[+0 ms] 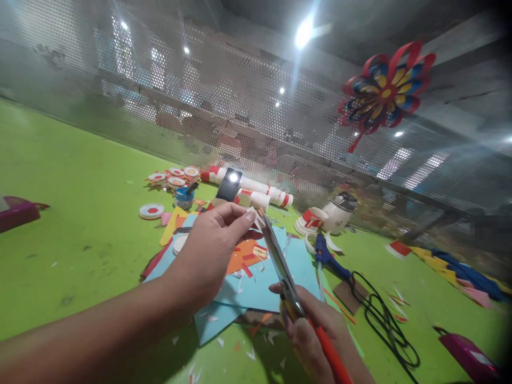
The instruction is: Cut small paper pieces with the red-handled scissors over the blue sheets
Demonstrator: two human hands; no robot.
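Note:
Between thumb and fingers, my left hand point(214, 248) pinches a small white piece of paper point(256, 220). My right hand point(316, 330) grips a pair of scissors point(280, 261) with orange-red handles, its blades pointing up and away from me. The blade tips lie right at the paper's edge; whether they are touching it I cannot tell. Below both hands are sheets of light blue paper point(256, 293), with an orange paper piece point(240, 258) and small red and white scraps on top.
A blue glue gun point(330, 256) with a black cord point(384, 330) lies to the right. Behind stand paper cups point(312, 220), a lit phone point(230, 185) and several round paper pieces point(176, 183). Purple objects point(466, 354) sit at both sides. A paper flower point(388, 90) hangs above.

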